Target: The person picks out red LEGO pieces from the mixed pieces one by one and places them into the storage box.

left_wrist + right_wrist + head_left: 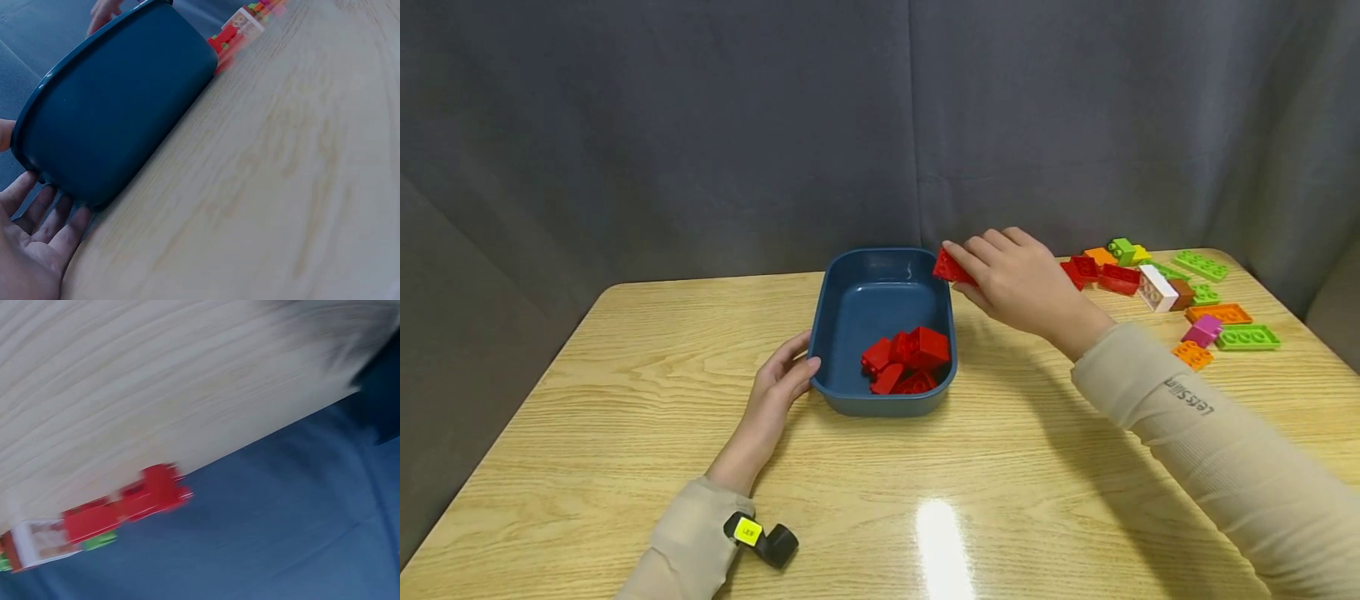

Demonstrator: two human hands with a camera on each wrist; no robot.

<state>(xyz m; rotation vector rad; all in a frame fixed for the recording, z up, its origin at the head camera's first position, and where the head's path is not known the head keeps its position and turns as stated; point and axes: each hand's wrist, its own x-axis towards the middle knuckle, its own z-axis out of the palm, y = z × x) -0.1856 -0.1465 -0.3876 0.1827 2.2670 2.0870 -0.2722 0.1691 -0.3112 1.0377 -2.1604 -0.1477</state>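
Observation:
A deep blue plastic bin stands on the table, with several red toy bricks heaped in its near end. At its left side my left hand holds the bin, thumb on the rim and fingers against the outer wall; the left wrist view shows these fingers touching the wall low down. Over the bin's far right rim, my right hand pinches a red toy brick. The hand hides part of that brick. Neither the right hand nor its brick shows clearly in the right wrist view.
Toward the table's back right lie more red bricks, a white brick, a magenta brick, and several green, orange, yellow and brown pieces. A dark grey curtain hangs behind the wooden table.

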